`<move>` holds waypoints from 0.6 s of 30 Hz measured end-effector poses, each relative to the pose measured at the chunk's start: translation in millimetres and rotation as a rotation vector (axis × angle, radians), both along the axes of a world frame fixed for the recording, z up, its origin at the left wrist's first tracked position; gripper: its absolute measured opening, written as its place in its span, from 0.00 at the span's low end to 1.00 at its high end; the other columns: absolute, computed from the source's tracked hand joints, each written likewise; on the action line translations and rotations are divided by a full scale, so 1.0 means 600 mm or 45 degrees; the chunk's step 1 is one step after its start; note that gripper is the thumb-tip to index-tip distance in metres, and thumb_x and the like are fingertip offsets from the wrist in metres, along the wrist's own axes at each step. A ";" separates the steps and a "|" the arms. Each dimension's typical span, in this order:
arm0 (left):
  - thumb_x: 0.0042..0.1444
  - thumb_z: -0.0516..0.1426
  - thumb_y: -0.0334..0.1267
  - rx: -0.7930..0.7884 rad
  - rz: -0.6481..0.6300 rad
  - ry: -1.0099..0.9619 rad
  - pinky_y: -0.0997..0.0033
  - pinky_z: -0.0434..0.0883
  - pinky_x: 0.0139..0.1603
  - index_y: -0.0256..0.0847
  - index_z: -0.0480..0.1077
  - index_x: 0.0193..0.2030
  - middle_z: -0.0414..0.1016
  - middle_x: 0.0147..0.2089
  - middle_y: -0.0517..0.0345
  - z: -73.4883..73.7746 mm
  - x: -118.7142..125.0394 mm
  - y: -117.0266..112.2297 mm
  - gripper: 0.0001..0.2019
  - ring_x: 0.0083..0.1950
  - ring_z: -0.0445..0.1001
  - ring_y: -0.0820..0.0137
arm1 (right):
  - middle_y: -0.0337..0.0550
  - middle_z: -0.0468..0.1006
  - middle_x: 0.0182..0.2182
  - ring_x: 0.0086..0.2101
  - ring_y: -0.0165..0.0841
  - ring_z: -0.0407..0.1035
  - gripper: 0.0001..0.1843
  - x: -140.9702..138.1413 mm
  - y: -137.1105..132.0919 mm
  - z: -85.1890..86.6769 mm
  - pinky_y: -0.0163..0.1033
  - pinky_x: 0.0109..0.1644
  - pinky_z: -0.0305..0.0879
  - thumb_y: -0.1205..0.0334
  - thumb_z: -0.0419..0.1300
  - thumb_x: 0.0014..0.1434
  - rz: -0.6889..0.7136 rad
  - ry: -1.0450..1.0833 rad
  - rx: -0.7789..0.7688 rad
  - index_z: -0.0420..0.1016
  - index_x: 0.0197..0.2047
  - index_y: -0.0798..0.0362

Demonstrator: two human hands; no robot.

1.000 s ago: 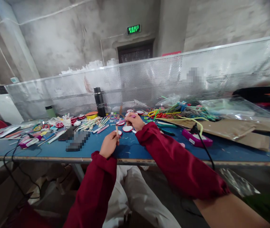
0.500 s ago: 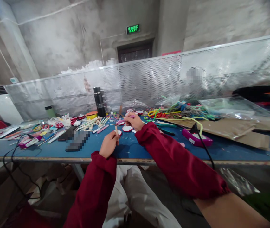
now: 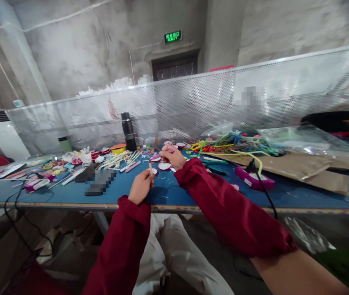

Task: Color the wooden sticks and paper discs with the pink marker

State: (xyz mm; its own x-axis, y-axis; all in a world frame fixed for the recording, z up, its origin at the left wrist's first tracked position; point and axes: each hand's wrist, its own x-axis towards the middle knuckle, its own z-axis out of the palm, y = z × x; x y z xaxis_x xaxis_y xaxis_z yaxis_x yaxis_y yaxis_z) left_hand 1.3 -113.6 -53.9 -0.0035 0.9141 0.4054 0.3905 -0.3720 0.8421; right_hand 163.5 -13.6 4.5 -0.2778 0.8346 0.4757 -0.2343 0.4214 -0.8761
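Note:
My left hand (image 3: 140, 186) is closed around a thin wooden stick (image 3: 151, 168) that it holds upright above the blue table (image 3: 180, 192). Farther back, my right hand (image 3: 174, 157) pinches a pink stick-like piece (image 3: 166, 152) pointing left. Between the two hands lies a round white and red disc (image 3: 164, 166), and similar discs lie just behind the right hand. Both of my arms wear dark red sleeves.
A black bottle (image 3: 128, 132) stands at the back by the perforated metal screen (image 3: 254, 98). Sticks and small craft parts (image 3: 119, 160) litter the left. A pink glue gun (image 3: 253, 178) with its cord, cardboard (image 3: 309, 170) and coloured pipe cleaners (image 3: 239, 144) lie right.

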 end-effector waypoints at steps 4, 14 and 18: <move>0.60 0.52 0.41 0.009 0.015 0.012 0.73 0.57 0.29 0.40 0.68 0.34 0.67 0.22 0.63 -0.001 0.000 0.001 0.08 0.25 0.63 0.73 | 0.32 0.72 0.16 0.20 0.27 0.65 0.15 0.000 -0.002 0.001 0.33 0.24 0.62 0.54 0.69 0.42 0.011 0.000 -0.009 0.66 0.25 0.50; 0.60 0.52 0.41 0.000 0.024 0.022 0.73 0.57 0.28 0.41 0.68 0.34 0.67 0.21 0.63 -0.002 -0.001 0.003 0.08 0.25 0.63 0.72 | 0.33 0.72 0.16 0.19 0.28 0.64 0.14 0.001 -0.002 0.001 0.35 0.24 0.62 0.55 0.68 0.42 0.019 -0.040 0.030 0.66 0.24 0.49; 0.59 0.52 0.41 -0.003 0.014 0.006 0.73 0.58 0.29 0.41 0.68 0.34 0.68 0.22 0.63 -0.001 0.000 0.002 0.08 0.25 0.64 0.72 | 0.33 0.71 0.15 0.19 0.28 0.63 0.12 0.004 0.001 0.003 0.35 0.24 0.59 0.56 0.65 0.43 -0.023 -0.057 0.059 0.65 0.23 0.49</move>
State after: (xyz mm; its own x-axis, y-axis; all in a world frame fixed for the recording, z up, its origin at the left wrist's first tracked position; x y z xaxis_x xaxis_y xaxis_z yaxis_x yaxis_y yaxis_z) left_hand 1.1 -112.5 -54.5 -0.0115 0.9151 0.4030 0.3987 -0.3654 0.8411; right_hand 165.9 -13.1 6.1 -0.2848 0.8172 0.5012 -0.1875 0.4652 -0.8651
